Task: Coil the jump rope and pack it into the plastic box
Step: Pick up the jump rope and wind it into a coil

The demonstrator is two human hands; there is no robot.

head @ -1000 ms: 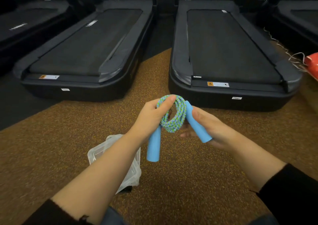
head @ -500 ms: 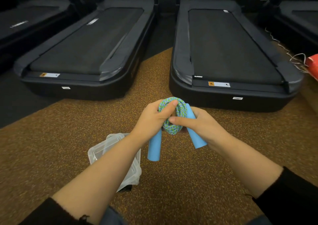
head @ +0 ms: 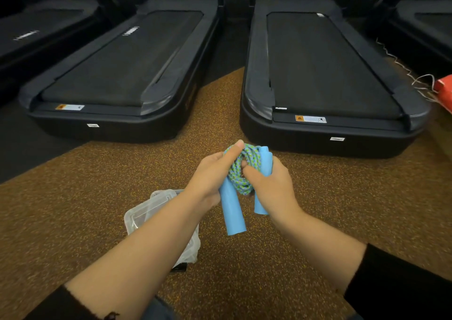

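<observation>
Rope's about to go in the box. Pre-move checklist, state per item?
1. Rope coiled: ok. The jump rope is a tight bundle between both hands.
2. Grip: ok. The left hand holds the coil and one blue handle; the right hand wraps the other handle.
3. Loose ends: ok. No rope trails below the bundle.
4. Plastic box open: cannot tell; the left forearm covers most of it.
5. Bundle above box: not ok. The box lies on the floor, lower left of the bundle.
</observation>
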